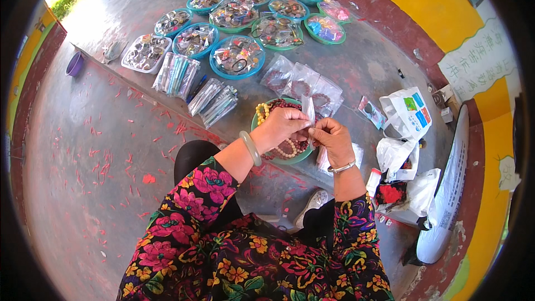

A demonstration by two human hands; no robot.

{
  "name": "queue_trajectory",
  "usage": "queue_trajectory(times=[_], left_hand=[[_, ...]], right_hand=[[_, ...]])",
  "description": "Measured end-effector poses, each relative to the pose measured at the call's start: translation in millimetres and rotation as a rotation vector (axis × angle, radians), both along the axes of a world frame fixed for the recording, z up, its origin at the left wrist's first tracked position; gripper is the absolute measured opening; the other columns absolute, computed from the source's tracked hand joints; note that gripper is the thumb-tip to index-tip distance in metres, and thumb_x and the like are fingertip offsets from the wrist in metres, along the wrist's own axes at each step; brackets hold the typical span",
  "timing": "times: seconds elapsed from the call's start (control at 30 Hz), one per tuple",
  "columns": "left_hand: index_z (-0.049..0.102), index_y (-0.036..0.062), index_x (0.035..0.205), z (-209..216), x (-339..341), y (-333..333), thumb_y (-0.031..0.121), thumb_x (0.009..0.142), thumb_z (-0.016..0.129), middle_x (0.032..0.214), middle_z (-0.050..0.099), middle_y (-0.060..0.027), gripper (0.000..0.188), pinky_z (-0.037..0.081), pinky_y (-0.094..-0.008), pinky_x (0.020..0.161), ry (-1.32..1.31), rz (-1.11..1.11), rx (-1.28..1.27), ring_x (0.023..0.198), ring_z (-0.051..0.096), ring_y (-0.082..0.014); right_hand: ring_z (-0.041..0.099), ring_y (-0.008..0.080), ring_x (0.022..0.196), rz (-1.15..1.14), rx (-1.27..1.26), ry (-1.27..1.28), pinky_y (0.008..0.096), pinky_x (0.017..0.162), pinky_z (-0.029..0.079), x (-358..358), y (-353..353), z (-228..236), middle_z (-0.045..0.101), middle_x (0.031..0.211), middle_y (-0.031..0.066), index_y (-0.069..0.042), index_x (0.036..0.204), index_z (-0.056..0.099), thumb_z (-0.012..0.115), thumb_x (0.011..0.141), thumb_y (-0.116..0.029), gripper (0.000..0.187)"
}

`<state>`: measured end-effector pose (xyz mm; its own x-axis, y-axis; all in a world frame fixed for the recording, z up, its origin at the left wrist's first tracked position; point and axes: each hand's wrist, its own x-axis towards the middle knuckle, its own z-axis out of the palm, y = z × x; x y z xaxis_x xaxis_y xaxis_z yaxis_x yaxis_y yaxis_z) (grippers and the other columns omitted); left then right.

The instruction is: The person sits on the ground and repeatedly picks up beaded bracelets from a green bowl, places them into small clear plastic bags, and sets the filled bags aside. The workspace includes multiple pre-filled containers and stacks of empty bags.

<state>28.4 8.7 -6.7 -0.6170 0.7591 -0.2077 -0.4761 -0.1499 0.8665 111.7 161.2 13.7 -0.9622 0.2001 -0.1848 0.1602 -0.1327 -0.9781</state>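
Both hands meet over a green basin (291, 161) of bead bracelets, pinching a small clear plastic bag (307, 107) that stands upright between them. My left hand (280, 126), with a pale bangle on its wrist, grips the bag from the left. From the right, my right hand (332, 138) holds its lower part between thumb and fingers. Whether anything is inside the bag I cannot tell. Yellow beads (261, 112) hang over the basin's left rim, and dark red and cream beads lie inside, partly hidden by the hands. Beside the right wrist lies a stack of clear bags (356, 155).
Beyond the basin lie bagged bracelets (304, 82) and bundles of bagged pens (177, 76). Several basins of packaged trinkets (238, 76) stand farther off. White carrier bags (405, 112) and a long white sack (446, 212) are at the right. A purple basin (73, 65) stands far left.
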Motion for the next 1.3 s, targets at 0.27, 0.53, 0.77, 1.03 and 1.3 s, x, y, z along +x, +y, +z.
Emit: queue_trajectory(times=[0.27,0.53,0.77,1.03,1.3], left_hand=[[0.057,-0.0035,0.092,-2,-7,-2,0.005,0.083,0.057,0.087,0.06,-0.0077,0.013,0.053,-0.0256,0.069,-0.018,0.045,-0.015,0.076,0.061,-0.0143],[0.051,0.001,0.102,-1,-8,-2,0.006,0.08,0.058,0.081,0.057,-0.006,0.023,0.051,-0.027,0.065,0.136,0.197,-0.095,0.072,0.059,-0.0127],[0.057,0.0038,0.101,5,-8,-8,0.01,0.082,0.056,0.078,0.062,-0.0133,0.021,0.048,-0.0329,0.059,0.939,0.397,-0.371,0.068,0.062,-0.0218],[0.061,0.0052,0.082,15,-22,-24,0.015,0.079,0.054,0.079,0.06,-0.0162,0.012,0.047,-0.0419,0.065,1.256,0.445,-0.596,0.075,0.058,-0.0339],[0.062,0.0041,0.076,26,-42,-53,0.023,0.077,0.055,0.081,0.062,-0.0151,0.02,0.047,-0.0428,0.068,1.142,0.479,-0.872,0.077,0.059,-0.0342]], right_hand=[[0.05,0.0061,0.053,-0.181,-0.057,-0.022,0.0189,0.049,0.041,-2,3,5,0.053,0.061,-0.0018,-0.006,0.069,0.054,0.066,0.076,-0.006,0.014],[0.042,0.0046,0.054,-0.407,0.653,0.173,0.0213,0.05,0.038,-9,1,-14,0.048,0.058,-0.0021,-0.003,0.067,0.05,0.064,0.072,-0.006,0.015],[0.045,0.0051,0.055,-0.346,0.715,0.2,0.022,0.051,0.04,-14,-10,-18,0.052,0.059,-0.0005,-0.003,0.069,0.051,0.065,0.073,-0.007,0.015],[0.05,0.0059,0.057,-0.212,0.361,0.137,0.0217,0.052,0.043,-26,-12,-26,0.054,0.06,-0.0009,-0.003,0.073,0.054,0.064,0.078,-0.01,0.013],[0.06,0.0253,0.065,0.005,0.994,0.029,0.0336,0.063,0.048,-46,9,-82,0.063,0.076,0.0106,-0.005,0.083,0.06,0.059,0.076,-0.017,0.014]])
